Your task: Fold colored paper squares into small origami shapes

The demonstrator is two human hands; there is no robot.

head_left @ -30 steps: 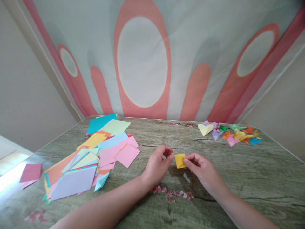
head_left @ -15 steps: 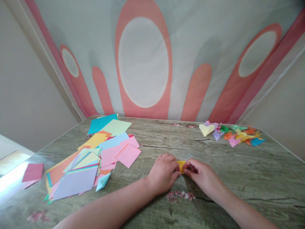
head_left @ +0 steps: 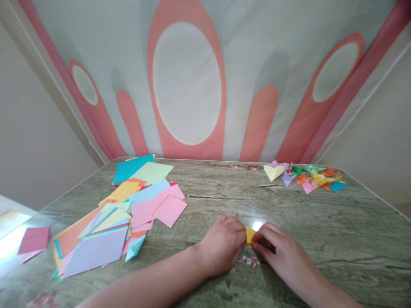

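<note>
Between my two hands is a small piece of yellow paper point(head_left: 249, 235), with both its ends covered by fingers. My left hand point(head_left: 223, 246) is closed on its left side, the fingers curled and knuckles up. From the right, my right hand point(head_left: 278, 248) pinches the paper between thumb and forefinger. Which folds the paper has is too small to make out. Both hands are low over the wood-grain table point(head_left: 205, 205), near its front middle.
Loose sheets of coloured paper point(head_left: 96, 252) lie in an overlapping heap on the left, with a folded light-blue piece point(head_left: 135, 248) beside it. A dark pink square point(head_left: 34, 240) lies farther left. Several folded paper figures point(head_left: 317, 179) and a pale yellow heart point(head_left: 273, 172) sit back right.
Both hands have come slightly nearer the front edge with the yellow paper still between them. The camera view has shifted a little, so the heap and figures appear farther left.
</note>
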